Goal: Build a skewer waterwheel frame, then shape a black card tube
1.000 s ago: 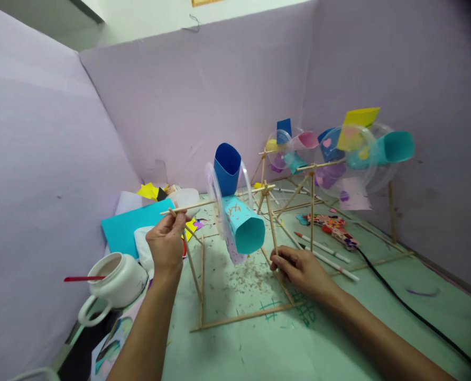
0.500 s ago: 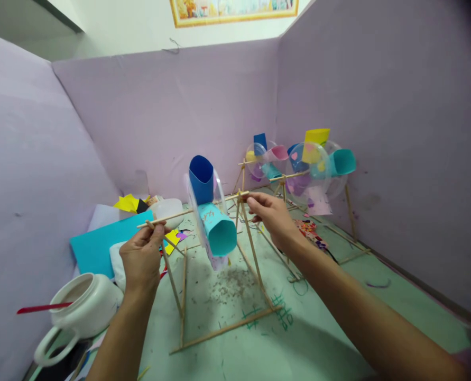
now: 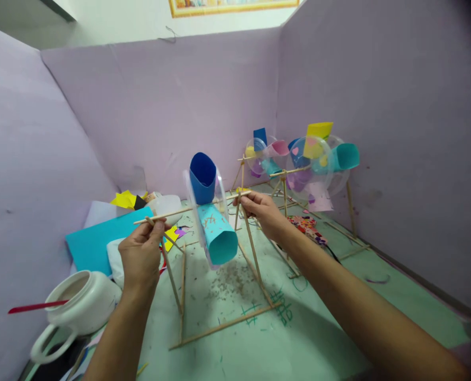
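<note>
A small wheel model stands on the green table: a thin wooden axle stick rests across two stick frames and carries clear discs with a dark blue paper cup and a teal paper cup. My left hand is closed, pinching the axle's left end at the top of the left frame. My right hand is closed round the axle's right end where it meets the right frame's apex.
Two finished wheels with coloured paper cups stand at the back right. A white jug with a red stick in it sits front left, beside teal paper and yellow scraps. Lilac partition walls close in three sides. Wood shavings lie under the wheel.
My right hand rose from the base of the right frame to the axle's right end. The view lifted and shifted; my left hand kept its pinch on the left end.
</note>
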`<state>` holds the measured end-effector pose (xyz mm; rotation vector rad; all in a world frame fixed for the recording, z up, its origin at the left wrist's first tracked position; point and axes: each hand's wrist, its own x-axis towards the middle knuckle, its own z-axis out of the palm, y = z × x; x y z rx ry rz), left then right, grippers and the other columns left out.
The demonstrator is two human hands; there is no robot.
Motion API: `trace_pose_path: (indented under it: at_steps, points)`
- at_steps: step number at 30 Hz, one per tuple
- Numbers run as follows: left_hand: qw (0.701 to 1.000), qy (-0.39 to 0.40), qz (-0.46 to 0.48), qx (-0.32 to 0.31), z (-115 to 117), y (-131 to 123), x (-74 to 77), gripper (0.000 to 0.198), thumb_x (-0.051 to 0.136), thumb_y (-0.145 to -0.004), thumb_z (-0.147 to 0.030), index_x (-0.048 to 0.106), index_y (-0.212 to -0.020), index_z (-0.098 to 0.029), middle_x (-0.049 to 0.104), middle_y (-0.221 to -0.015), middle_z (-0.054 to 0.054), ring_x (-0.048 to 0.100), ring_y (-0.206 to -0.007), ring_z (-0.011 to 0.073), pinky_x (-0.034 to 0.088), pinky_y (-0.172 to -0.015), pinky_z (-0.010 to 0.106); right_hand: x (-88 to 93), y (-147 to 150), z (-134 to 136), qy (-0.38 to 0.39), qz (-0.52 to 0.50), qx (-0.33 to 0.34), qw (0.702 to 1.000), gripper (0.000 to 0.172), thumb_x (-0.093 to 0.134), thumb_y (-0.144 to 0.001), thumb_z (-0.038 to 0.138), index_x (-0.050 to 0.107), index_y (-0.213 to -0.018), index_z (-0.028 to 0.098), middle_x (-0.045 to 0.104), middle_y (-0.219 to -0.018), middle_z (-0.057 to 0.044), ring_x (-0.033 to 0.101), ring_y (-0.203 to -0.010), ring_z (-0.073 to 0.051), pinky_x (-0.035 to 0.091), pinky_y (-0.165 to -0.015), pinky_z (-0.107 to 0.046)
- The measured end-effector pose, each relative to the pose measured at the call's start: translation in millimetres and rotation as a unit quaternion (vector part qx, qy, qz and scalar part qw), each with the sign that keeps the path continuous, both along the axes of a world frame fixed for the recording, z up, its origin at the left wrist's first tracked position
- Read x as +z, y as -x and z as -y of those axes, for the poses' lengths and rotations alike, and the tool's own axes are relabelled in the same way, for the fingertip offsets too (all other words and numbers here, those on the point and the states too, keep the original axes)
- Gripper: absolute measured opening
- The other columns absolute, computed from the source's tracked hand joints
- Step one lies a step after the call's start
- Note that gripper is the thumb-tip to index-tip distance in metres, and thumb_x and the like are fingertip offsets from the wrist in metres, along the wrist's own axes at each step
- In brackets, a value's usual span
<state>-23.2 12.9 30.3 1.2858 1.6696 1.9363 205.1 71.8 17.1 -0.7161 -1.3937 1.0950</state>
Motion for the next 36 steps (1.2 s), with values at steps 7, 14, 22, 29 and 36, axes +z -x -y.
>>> trace_pose_path:
  at_steps: [7,14,22,29,36]
  points:
    - [1.000,-0.016,-0.011,0.014,1.8,-2.8,1.2,0.014,0.062,-0.064,-0.029,0.067,-0.067,-0.016,0.067,-0.068,-0.001,0.060,-0.075,0.0155,0.046,-0.075,0.028,2.4,-6.3,3.6,-0.027,0.023,-0.011,0.999,0.021,0.055,-0.071,0.036,0.062,-0.073,0.016,0.053,-0.063,0.001,0.035,-0.051,-0.008,0.028,-0.050,-0.024]
    - [1.000,-0.016,-0.020,0.012,2.3,-2.2,1.4,0.014,0.063,-0.065,-0.030,0.068,-0.068,-0.017,0.068,-0.069,-0.002,0.060,-0.076,0.0140,0.046,-0.076,0.026,1.1,-6.6,6.5,-0.032,0.035,-0.026,0.999,0.022,0.054,-0.075,0.035,0.062,-0.073,0.015,0.056,-0.065,0.000,0.036,-0.051,-0.007,0.031,-0.050,-0.024]
    - [0.998,-0.001,0.034,-0.043,5.5,1.0,-1.4,0.029,0.066,-0.061,-0.030,0.067,-0.085,-0.014,0.070,-0.083,0.003,0.062,-0.086,0.0179,0.046,-0.083,0.031,-2.3,-7.3,9.2,-0.034,0.045,-0.040,0.998,0.026,0.055,-0.076,0.036,0.064,-0.090,0.016,0.066,-0.087,-0.006,0.045,-0.057,-0.008,0.037,-0.055,-0.024]
    - [0.997,0.066,-0.030,-0.017,22.1,12.2,-38.5,0.056,0.068,-0.061,-0.039,0.060,-0.111,-0.015,0.066,-0.097,0.007,0.059,-0.084,0.0171,0.047,-0.074,0.029,-29.0,-16.6,39.4,-0.041,0.242,-0.193,0.950,0.039,0.060,-0.072,0.039,0.065,-0.103,0.016,0.068,-0.089,-0.008,0.053,-0.059,-0.013,0.041,-0.056,-0.027]
    - [0.981,0.168,-0.092,0.029,51.9,14.0,-74.4,0.045,0.065,-0.060,-0.049,0.067,-0.089,-0.014,0.063,-0.069,0.003,0.051,-0.059,0.0137,0.041,-0.054,0.024,-67.7,-25.6,68.5,-0.036,0.355,-0.173,0.918,0.034,0.052,-0.079,0.038,0.065,-0.102,0.015,0.067,-0.080,-0.007,0.054,-0.057,-0.014,0.039,-0.054,-0.027]
